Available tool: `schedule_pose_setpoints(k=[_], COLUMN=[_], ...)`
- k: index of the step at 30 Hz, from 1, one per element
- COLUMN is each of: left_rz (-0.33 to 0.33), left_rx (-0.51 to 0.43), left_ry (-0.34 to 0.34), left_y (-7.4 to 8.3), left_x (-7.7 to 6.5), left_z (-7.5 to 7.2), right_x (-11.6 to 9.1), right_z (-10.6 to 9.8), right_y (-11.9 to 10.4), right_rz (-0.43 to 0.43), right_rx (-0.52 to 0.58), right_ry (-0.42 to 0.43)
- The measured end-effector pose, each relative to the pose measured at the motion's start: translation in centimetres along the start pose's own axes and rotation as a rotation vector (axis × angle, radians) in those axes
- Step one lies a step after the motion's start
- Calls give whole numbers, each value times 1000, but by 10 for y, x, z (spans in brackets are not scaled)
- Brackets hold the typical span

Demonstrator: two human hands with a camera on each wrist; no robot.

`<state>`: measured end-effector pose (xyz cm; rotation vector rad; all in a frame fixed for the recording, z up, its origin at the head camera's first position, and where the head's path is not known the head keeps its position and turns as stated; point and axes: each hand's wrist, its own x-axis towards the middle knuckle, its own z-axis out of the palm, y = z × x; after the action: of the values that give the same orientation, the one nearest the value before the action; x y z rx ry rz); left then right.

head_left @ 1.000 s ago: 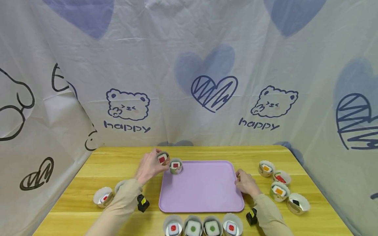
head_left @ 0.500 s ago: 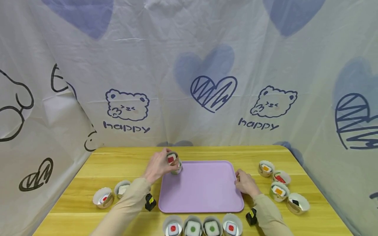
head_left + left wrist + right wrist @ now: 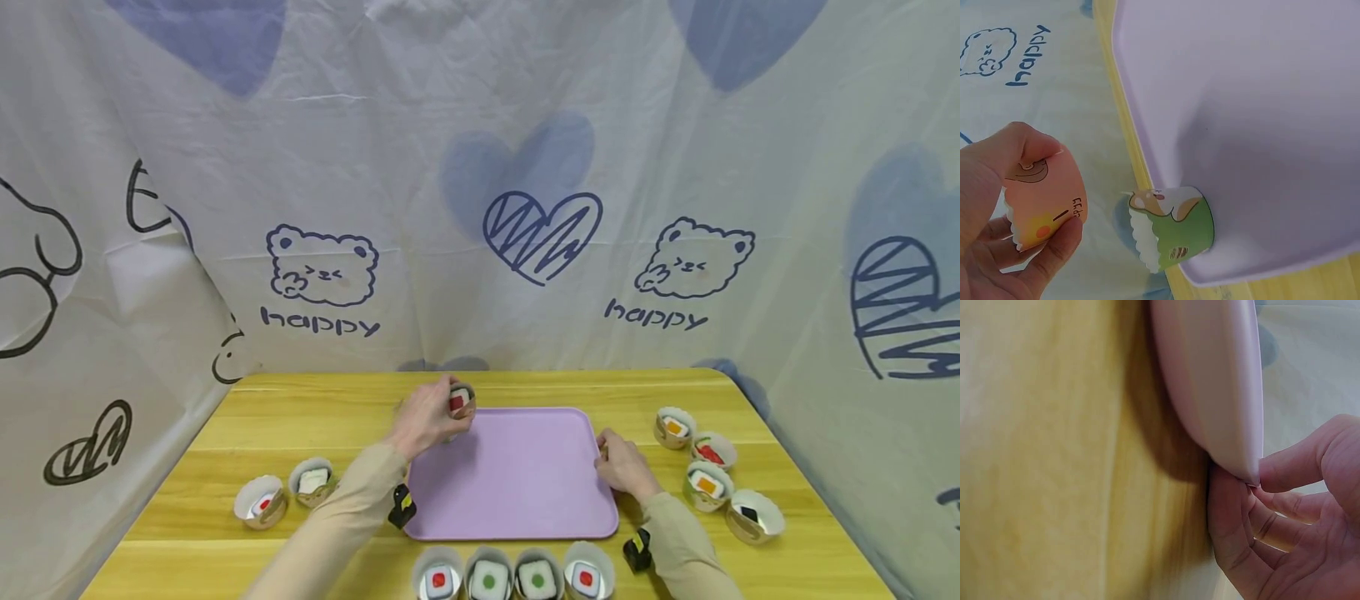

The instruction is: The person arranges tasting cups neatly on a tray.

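Paper cup (image 3: 1044, 199) in our left hand (image 3: 426, 419) is the weak point: thin orange wall, fluted rim, pinched between thumb on top and fingers (image 3: 1054, 250) underneath. Squeeze too hard and we likely crush it; the block with the red centre inside could then pop out.

Second risk: green cup (image 3: 1175, 228) already sits at the tray's (image 3: 525, 483) far-left corner, right by the rim. Our held cup hovers just above and beside it, so coming down too close would probably knock it off the edge onto the table (image 3: 300, 417) or tip it. In the head view our hand hides the green cup, so we only judge that gap from the wrist view.

Third: tray shift. Right hand (image 3: 626, 468) grips the tray's right rim, thumb over the lip and fingers curled under it, per the right wrist view. If that grip lifts or pushes, the tray probably tilts and the green cup slides.

Position: orange cup is off the tray surface, in the air over the far-left corner, tilted on its side with the opening facing the head camera. Thumb presses the wall near the base, fingers wrap the lower side; rim sticks out free past the fingertips. No contact with green cup or tray that we can see.

Other cups: four along the near edge, four right of the tray, two left.
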<state>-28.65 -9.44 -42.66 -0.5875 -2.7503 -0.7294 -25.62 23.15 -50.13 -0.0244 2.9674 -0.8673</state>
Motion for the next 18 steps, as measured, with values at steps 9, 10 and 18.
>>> schedule_pose_setpoints(k=[9, 10, 18], left_rz=[58, 53, 46], left_rx=[-46, -55, -100], left_ry=[-68, -80, -153], left_y=[3, 3, 5], left_x=[10, 11, 17], left_z=[13, 15, 22], right_x=[-1, -1, -1], right_z=[-1, -1, -1], right_y=[0, 1, -1], right_rz=[-3, -3, -6], right_rx=[5, 5, -2], right_ry=[-3, -4, -2])
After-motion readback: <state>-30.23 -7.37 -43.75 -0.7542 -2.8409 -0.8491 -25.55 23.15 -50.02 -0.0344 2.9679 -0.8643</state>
